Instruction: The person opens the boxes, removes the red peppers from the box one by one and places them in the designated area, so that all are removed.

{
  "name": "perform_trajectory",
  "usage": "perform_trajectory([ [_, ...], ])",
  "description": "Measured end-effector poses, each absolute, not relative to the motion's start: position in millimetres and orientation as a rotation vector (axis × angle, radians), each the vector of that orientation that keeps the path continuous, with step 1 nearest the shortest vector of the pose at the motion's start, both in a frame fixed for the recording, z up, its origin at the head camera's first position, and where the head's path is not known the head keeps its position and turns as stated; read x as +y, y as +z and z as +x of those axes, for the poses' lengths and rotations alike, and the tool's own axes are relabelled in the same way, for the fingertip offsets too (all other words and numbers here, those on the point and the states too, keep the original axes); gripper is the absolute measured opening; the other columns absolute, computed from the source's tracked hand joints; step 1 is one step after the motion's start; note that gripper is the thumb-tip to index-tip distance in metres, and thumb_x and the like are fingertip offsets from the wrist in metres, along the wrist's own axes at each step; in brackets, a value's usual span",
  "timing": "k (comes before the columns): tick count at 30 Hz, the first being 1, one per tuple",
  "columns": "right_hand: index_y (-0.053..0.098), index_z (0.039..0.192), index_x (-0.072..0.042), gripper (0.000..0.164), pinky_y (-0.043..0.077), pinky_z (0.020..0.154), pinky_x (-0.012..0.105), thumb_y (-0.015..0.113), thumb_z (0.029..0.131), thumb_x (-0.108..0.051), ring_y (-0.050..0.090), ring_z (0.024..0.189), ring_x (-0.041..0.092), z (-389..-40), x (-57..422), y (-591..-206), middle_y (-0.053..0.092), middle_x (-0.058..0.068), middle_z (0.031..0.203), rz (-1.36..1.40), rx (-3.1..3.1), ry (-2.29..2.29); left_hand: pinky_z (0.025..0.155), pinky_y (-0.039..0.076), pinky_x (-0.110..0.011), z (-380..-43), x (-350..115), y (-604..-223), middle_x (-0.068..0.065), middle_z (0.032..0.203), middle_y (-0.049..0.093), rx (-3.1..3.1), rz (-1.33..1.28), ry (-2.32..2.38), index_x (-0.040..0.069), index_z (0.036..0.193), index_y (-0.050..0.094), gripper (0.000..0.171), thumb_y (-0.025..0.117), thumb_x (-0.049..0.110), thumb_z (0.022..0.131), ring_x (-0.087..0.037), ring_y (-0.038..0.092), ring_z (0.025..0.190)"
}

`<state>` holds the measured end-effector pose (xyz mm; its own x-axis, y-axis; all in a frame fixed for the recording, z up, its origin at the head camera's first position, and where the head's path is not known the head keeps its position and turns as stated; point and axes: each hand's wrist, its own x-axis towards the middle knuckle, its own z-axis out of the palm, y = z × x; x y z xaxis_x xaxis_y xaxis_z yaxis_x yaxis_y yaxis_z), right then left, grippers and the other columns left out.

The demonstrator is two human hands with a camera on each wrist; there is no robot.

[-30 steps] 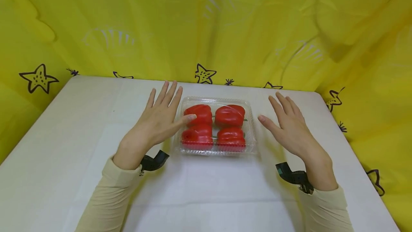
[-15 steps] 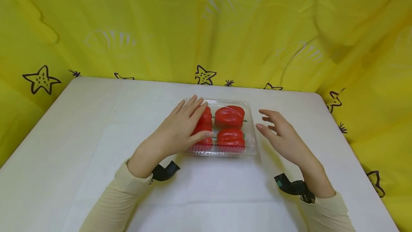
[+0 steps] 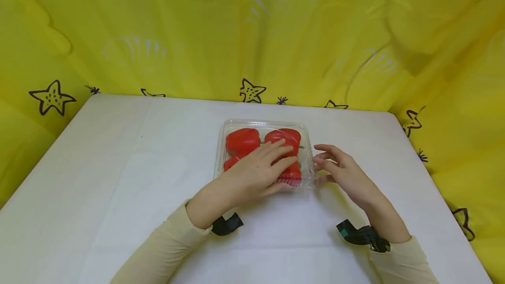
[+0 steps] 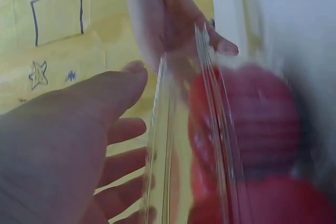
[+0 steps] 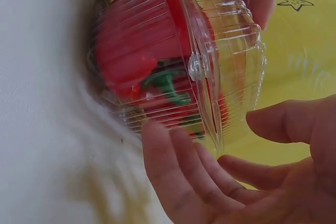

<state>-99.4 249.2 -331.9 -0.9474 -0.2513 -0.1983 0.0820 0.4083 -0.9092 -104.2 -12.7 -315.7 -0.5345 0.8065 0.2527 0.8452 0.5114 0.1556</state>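
A clear plastic clamshell box lies on the table with its lid down. Inside it sit several red bell peppers, one showing its green stem through the ridged side. My left hand lies over the front right of the lid with fingers spread, hiding some of the peppers. Seen from the left wrist, its fingertips are at the lid's top. Beside the box's right side is my right hand, fingers loosely bent against or very near the wall. Its thumb stands apart from the plastic in the right wrist view.
A white cloth covers the table. Behind it and along both sides hangs a yellow curtain printed with stars and shells. Dark wrist mounts sit below both hands.
My left hand has moved right and toward me, from the box's left side to over the lid's front right. My right hand has bent its fingers and come to the right side.
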Motion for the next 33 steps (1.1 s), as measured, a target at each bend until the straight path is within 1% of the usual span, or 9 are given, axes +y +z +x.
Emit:
perform_trajectory([
  [3, 0.027, 0.151, 0.001, 0.051, 0.061, 0.080, 0.031, 0.043, 0.104, -0.013, 0.060, 0.097, 0.014, -100.0, 254.2, -335.1, 0.051, 0.018, 0.118, -0.158, 2.224, -1.604, 0.121, 0.032, -0.041, -100.7, 2.6, -317.2, -0.010, 0.150, 0.049, -2.545, -1.470, -0.315, 0.012, 0.142, 0.052, 0.057, 0.067, 0.038, 0.094, -0.029, 0.038, 0.145],
  [6, 0.022, 0.152, 0.001, 0.053, 0.061, 0.080, 0.033, 0.042, 0.104, -0.010, 0.061, 0.097, 0.015, -101.2, 258.3, -338.5, 0.051, 0.013, 0.114, -0.185, 2.092, -1.643, 0.118, 0.037, -0.038, -97.9, 17.3, -321.8, -0.007, 0.144, 0.055, -2.441, -1.478, -0.217, 0.016, 0.137, 0.056, 0.052, 0.069, 0.038, 0.092, -0.026, 0.047, 0.139],
  [11, 0.018, 0.152, 0.001, 0.056, 0.061, 0.084, 0.034, 0.045, 0.104, -0.010, 0.065, 0.099, 0.017, -104.2, 261.4, -342.0, 0.054, 0.009, 0.119, -0.229, 1.942, -1.703, 0.110, 0.046, -0.032, -95.1, 31.5, -328.4, 0.002, 0.131, 0.062, -2.328, -1.398, -0.157, 0.023, 0.124, 0.063, 0.038, 0.071, 0.038, 0.090, -0.018, 0.057, 0.124],
  [14, 0.018, 0.151, 0.002, 0.057, 0.060, 0.086, 0.034, 0.047, 0.104, -0.010, 0.066, 0.100, 0.018, -105.8, 261.6, -343.0, 0.056, 0.008, 0.123, -0.254, 1.879, -1.736, 0.105, 0.049, -0.031, -94.0, 33.5, -330.5, 0.003, 0.127, 0.063, -2.319, -1.353, -0.146, 0.026, 0.119, 0.065, 0.030, 0.070, 0.038, 0.091, -0.017, 0.059, 0.119],
  [19, 0.018, 0.151, 0.002, 0.059, 0.060, 0.088, 0.035, 0.050, 0.102, -0.006, 0.067, 0.102, 0.018, -108.3, 264.6, -346.0, 0.060, 0.004, 0.125, -0.284, 1.778, -1.784, 0.102, 0.051, -0.030, -92.9, 35.9, -332.9, 0.004, 0.123, 0.065, -2.321, -1.313, -0.146, 0.029, 0.111, 0.067, 0.019, 0.067, 0.036, 0.094, -0.017, 0.060, 0.115],
  [21, 0.018, 0.151, 0.001, 0.059, 0.060, 0.089, 0.036, 0.049, 0.101, -0.003, 0.067, 0.103, 0.018, -108.9, 266.8, -347.1, 0.061, 0.002, 0.125, -0.282, 1.728, -1.809, 0.102, 0.051, -0.030, -92.1, 37.2, -333.9, 0.004, 0.124, 0.065, -2.327, -1.301, -0.141, 0.030, 0.112, 0.068, 0.019, 0.067, 0.037, 0.094, -0.017, 0.060, 0.115],
  [24, 0.019, 0.152, -0.001, 0.058, 0.059, 0.090, 0.035, 0.046, 0.100, 0.002, 0.066, 0.104, 0.016, -109.3, 269.7, -347.8, 0.060, 0.001, 0.124, -0.264, 1.669, -1.833, 0.102, 0.051, -0.030, -90.4, 39.3, -335.2, 0.003, 0.125, 0.065, -2.333, -1.282, -0.114, 0.029, 0.118, 0.070, 0.025, 0.066, 0.038, 0.095, -0.017, 0.060, 0.115],
  [28, 0.019, 0.152, -0.004, 0.058, 0.058, 0.092, 0.033, 0.044, 0.099, 0.003, 0.065, 0.104, 0.017, -109.4, 272.1, -347.8, 0.059, 0.002, 0.123, -0.249, 1.647, -1.829, 0.103, 0.052, -0.031, -88.9, 41.5, -336.2, 0.001, 0.128, 0.063, -2.337, -1.285, -0.076, 0.029, 0.124, 0.069, 0.031, 0.067, 0.036, 0.094, -0.018, 0.059, 0.118],
  [33, 0.019, 0.151, -0.006, 0.061, 0.057, 0.093, 0.032, 0.044, 0.097, 0.008, 0.064, 0.104, 0.016, -109.2, 274.3, -349.4, 0.058, 0.004, 0.122, -0.304, 1.606, -1.833, 0.102, 0.052, -0.030, -88.8, 42.7, -337.4, -0.001, 0.129, 0.062, -2.332, -1.305, -0.051, 0.031, 0.123, 0.070, 0.030, 0.070, 0.032, 0.093, -0.019, 0.058, 0.118],
])
